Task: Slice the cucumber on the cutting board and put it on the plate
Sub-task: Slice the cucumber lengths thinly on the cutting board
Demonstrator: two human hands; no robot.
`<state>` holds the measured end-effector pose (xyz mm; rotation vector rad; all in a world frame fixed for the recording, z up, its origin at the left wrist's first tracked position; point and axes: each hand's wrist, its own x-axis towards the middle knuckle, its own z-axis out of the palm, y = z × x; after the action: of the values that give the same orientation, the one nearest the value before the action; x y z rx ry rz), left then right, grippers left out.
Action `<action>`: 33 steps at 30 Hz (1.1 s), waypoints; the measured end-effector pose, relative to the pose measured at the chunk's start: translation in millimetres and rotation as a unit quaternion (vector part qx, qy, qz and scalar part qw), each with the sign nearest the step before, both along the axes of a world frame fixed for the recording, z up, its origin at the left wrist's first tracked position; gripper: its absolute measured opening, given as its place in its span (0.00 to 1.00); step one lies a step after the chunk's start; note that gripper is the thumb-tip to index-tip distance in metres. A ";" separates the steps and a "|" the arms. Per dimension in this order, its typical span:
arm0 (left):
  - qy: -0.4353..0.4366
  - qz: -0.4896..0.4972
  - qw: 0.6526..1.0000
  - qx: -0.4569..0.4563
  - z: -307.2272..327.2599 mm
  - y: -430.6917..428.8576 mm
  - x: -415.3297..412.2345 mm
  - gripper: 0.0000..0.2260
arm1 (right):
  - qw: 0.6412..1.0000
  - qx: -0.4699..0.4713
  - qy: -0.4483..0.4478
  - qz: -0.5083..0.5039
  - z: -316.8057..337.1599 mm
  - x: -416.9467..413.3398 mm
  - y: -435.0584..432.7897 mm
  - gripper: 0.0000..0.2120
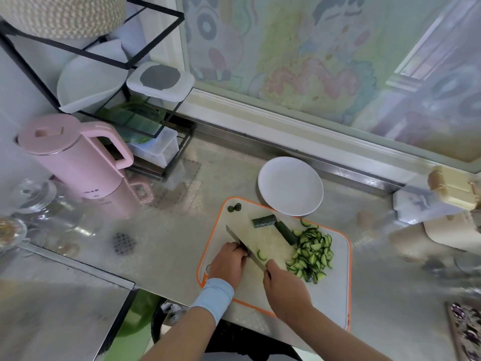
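Observation:
A white cutting board with an orange rim (335, 290) lies on the steel counter. My right hand (283, 287) grips the handle of a knife (235, 237), whose blade runs diagonally across the board's left part. My left hand (229, 261), fingers curled, presses against the blade's left side and holds a cucumber piece that it almost entirely hides. One loose slice (261, 254) lies just right of the blade. A heap of half-moon cucumber slices (313, 252) fills the board's right side. Two uncut cucumber chunks (264, 220) lie at the far edge, next to the empty white plate (290, 185).
Two cucumber ends (234, 207) sit at the board's far left corner. A pink kettle (75, 157) and glass jars (36, 199) stand at the left under a black wire rack (145, 115). Containers (453, 188) crowd the right edge. A drain (124, 243) lies left of the board.

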<state>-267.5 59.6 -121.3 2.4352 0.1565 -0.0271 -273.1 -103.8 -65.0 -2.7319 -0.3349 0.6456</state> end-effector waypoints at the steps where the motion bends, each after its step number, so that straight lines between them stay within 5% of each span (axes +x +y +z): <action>1: 0.001 -0.003 1.000 0.000 -0.4 0.2 0.0 0.09 | 1.000 -0.004 0.000 0.002 -1.2 1.3 2.1 0.08; 33: -0.005 0.007 1.000 0.005 -4.2 0.9 -4.5 0.11 | 0.999 -0.002 0.033 -0.012 -8.8 9.7 14.7 0.09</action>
<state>-272.0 60.5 -125.5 2.4432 0.1698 -0.0085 -263.4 -89.0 -73.8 -2.7065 -0.2849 0.7275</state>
